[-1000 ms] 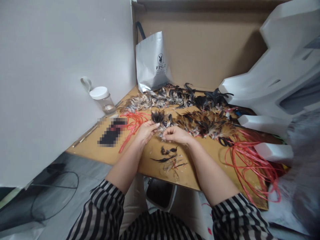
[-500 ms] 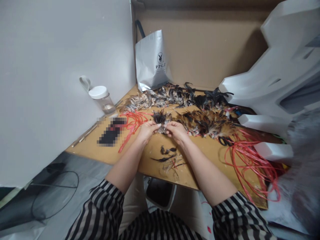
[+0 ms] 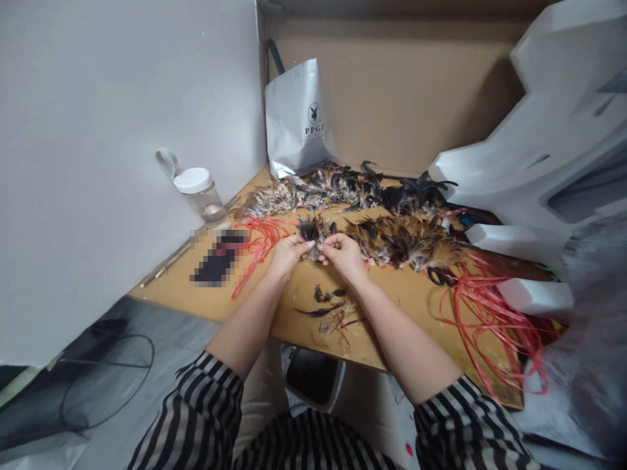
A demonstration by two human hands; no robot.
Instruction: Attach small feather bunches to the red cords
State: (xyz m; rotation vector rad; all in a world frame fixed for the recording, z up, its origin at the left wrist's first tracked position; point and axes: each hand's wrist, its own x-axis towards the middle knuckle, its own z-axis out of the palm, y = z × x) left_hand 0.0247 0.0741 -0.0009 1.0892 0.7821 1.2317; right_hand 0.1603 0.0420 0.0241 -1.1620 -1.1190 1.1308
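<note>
Between my two hands is a small bunch of dark and grey-brown feathers [image 3: 310, 230], fanned upward. My left hand [image 3: 290, 256] pinches its left side near the base. From the right, my right hand [image 3: 343, 254] closes thumb and fingertips on the same bunch; the hands nearly touch. A long heap of brown and black feathers [image 3: 406, 240] lies just right of my right hand. Behind the hands stretches a row of speckled feathers [image 3: 308, 191], with black feathers [image 3: 416, 194] at its right end. Loose feathers [image 3: 333, 313] lie on the table nearer me.
Red plastic ties [image 3: 267, 238] lie left of my hands, and a larger tangle of red strips [image 3: 494, 320] hangs off the right edge. A lidded jar [image 3: 200, 192], a silver bag [image 3: 296, 121] and white foam pieces [image 3: 533, 297] border the tabletop [image 3: 220, 303]. Below is a bin [image 3: 313, 378].
My right hand has shifted slightly to the left, closer to my left hand. A dark feather now shows upright above its fingers. My left hand stays almost in place.
</note>
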